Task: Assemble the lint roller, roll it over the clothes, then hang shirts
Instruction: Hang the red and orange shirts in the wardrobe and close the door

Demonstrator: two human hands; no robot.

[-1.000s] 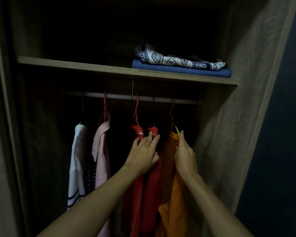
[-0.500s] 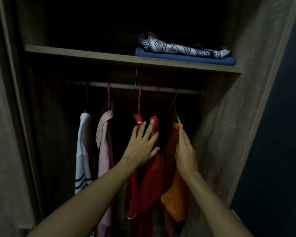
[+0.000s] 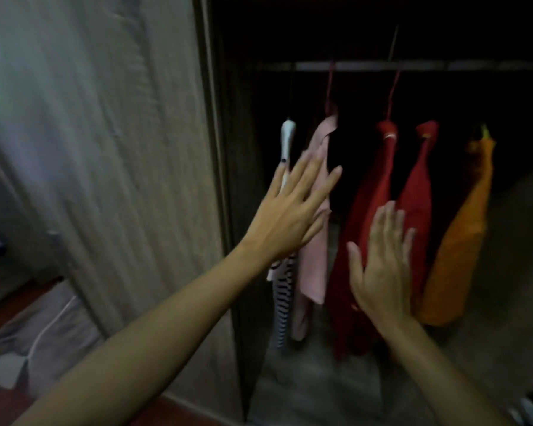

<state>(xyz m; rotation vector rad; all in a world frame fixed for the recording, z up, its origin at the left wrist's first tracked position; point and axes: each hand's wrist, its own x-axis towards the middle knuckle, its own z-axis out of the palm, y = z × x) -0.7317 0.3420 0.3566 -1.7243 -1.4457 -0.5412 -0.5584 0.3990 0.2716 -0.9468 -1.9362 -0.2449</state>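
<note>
Left hand (image 3: 293, 215) and right hand (image 3: 382, 265), both spread wide and empty; a careless sweep could unhook the pink shirt (image 3: 316, 210).

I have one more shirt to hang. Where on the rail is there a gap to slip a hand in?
The widest dark gap lies between the pink shirt and the left red shirt. A narrower one separates the right red shirt from the orange shirt. Crowded: the white striped shirt presses against the pink one, and the two red shirts nearly touch.
</note>
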